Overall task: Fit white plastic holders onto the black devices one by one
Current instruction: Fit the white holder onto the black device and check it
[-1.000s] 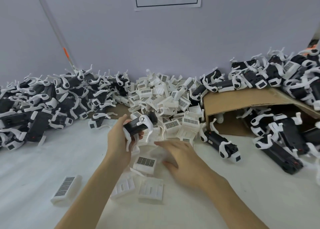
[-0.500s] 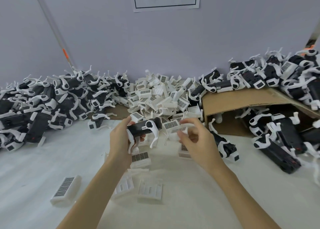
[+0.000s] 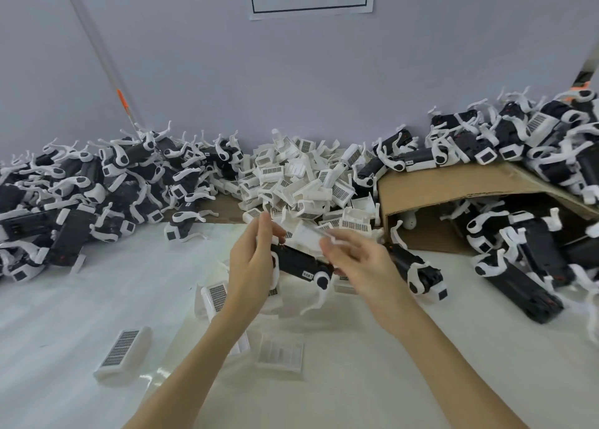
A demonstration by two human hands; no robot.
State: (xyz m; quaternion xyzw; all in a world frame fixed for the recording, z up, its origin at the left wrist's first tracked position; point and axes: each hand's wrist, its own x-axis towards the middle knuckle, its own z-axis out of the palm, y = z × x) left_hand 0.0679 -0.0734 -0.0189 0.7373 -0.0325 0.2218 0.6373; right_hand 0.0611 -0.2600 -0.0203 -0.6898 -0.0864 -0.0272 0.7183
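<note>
The left grip (image 3: 251, 260) wraps one end of a black device (image 3: 299, 263); the right grip (image 3: 353, 260) pinches a white holder (image 3: 309, 236) just above it. Both look light, rigid, brittle; best held by the flat sides.

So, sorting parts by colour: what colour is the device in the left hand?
Black, with white fittings; the device shows in the head view.

Matt black plastic device (image 3: 299, 264) with glossy white clips; smooth white plastic holders (image 3: 301, 182) heaped at the table's far edge; rough brown cardboard box (image 3: 453, 182); table (image 3: 81, 299) under smooth white sheeting.
</note>
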